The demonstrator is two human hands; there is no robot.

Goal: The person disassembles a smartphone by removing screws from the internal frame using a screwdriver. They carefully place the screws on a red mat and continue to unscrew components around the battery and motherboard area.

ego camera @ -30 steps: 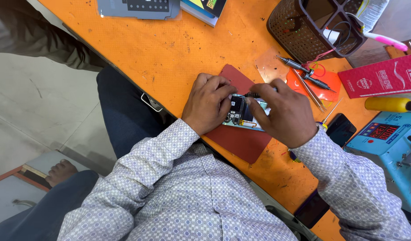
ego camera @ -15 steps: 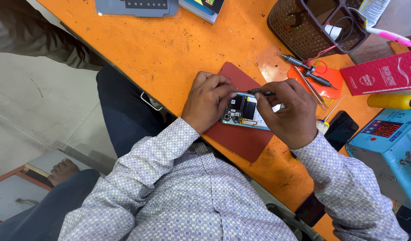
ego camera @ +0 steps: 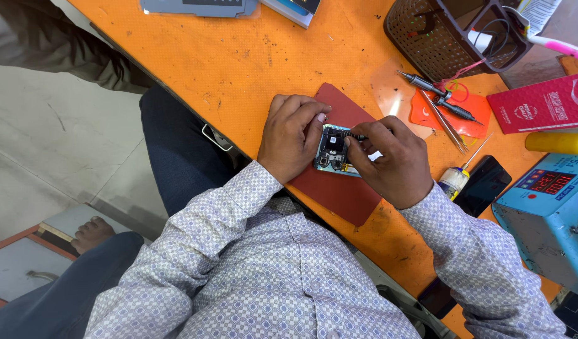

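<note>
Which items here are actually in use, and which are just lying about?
In use: opened phone with bare circuit board, slim dark screwdriver, dark red work mat, left hand, right hand.

Lying about: metal tweezers, brown mesh basket, small glue bottle, blue metered box.

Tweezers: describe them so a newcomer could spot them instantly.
On the orange table, look right of the hands, past the red mat. The tweezers lie at the edge of the orange pad, below a dark screwdriver. They are thin, bare metal and two-pronged.

Right hand has drawn its screwdriver closer over the phone
</note>
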